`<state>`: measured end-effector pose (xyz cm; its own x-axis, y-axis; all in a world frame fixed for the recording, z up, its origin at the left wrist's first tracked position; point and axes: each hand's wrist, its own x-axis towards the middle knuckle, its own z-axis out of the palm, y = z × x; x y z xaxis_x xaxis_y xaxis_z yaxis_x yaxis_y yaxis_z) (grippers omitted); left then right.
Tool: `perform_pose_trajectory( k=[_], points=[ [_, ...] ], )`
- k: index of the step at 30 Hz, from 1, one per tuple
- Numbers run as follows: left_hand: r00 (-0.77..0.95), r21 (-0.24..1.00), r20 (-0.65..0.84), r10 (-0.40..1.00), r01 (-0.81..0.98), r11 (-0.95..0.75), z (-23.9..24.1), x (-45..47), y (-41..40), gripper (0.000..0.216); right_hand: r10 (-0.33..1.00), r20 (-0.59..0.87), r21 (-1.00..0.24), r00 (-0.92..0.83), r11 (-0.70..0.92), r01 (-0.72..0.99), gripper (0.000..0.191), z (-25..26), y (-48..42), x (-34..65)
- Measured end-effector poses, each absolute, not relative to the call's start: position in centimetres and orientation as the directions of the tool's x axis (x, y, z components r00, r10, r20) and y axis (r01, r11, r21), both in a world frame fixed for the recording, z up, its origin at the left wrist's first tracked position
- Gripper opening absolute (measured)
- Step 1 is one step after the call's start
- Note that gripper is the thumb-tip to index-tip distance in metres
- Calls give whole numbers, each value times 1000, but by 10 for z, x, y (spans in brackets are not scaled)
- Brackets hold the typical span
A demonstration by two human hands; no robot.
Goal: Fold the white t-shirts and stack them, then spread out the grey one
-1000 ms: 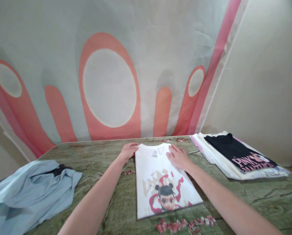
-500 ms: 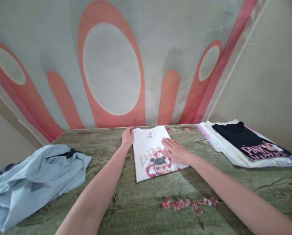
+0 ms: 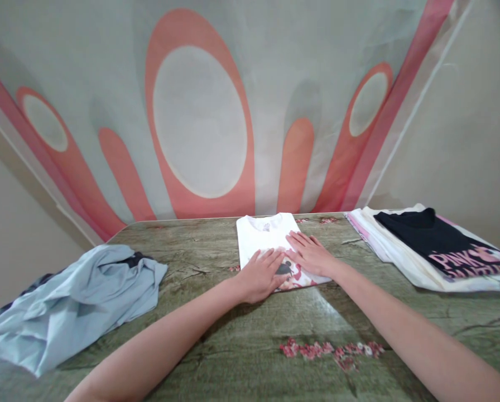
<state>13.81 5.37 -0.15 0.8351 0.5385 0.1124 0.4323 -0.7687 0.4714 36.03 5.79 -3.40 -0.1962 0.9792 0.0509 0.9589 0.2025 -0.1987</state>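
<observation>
A folded white T-shirt (image 3: 261, 235) with a printed cartoon figure lies at the far middle of the table. My left hand (image 3: 260, 275) rests flat on its near edge, fingers stretched out over the print. My right hand (image 3: 311, 253) lies flat beside it on the shirt's right part, fingers spread. The two hands almost touch. Much of the print is hidden under them.
A crumpled light blue garment (image 3: 76, 298) lies at the left. A stack of folded shirts, black one (image 3: 434, 241) on top, sits at the right. The green patterned tablecloth (image 3: 250, 340) covers the table; a wall hanging (image 3: 200, 117) stands behind.
My left hand left the shirt's far left corner and came down onto its near edge next to my right hand. The shirt now looks shorter front to back.
</observation>
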Motion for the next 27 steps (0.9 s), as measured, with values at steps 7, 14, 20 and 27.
perform_pose_trajectory(
  k=[7,14,20,27],
  points=[
    [849,308,-32,528,511,-802,17,85,32,50,987,45,-200,-155,161,967,67,-36,58,366],
    [792,287,-31,610,592,-754,14,64,3,55,997,77,-146,24,-13,989,75,-41,58,381],
    [774,305,-18,633,607,-734,12,62,3,54,982,79,-167,-174,185,968,72,-39,50,366],
    [768,268,-37,639,624,-734,11,59,-1,57,998,35,-167,-52,57,984,76,-43,56,380]
  ],
)
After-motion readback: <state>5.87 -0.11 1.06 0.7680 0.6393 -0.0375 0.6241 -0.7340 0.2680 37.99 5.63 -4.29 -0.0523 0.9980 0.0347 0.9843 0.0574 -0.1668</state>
